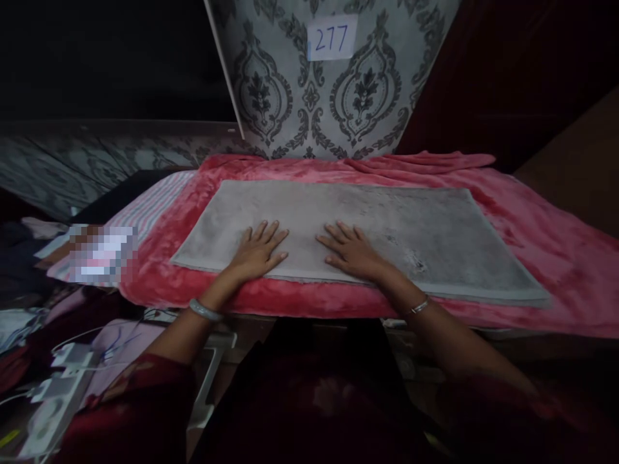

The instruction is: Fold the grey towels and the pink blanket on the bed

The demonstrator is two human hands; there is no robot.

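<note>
We see both hands laid flat, palms down, on a grey mat (367,232) that lies spread over a pink plush blanket (532,219). The left hand (256,251) rests near the mat's front edge, left of its middle, with the fingers stretched out and slightly spread, gripping nothing. The right hand (353,251) lies just beside it, also open and flat, its fingers pointing toward the left hand, and the two hands stay apart with a narrow strip of mat between them. On the left wrist we make out a pale bangle (206,310), and on the right wrist a thin bracelet (420,306); both sleeves are dark red. The mat sits roughly square to us, reaching well to the right of the hands, with a few darker smudges on its right half. Left of the blanket a striped cloth (155,203) shows. Behind the mat stands a grey panel with a damask pattern (333,96), and on it a white label (332,38) reading 277. At the lower left, below the edge of the bedding, we see white plugs and cables (53,386) in the gloom.
</note>
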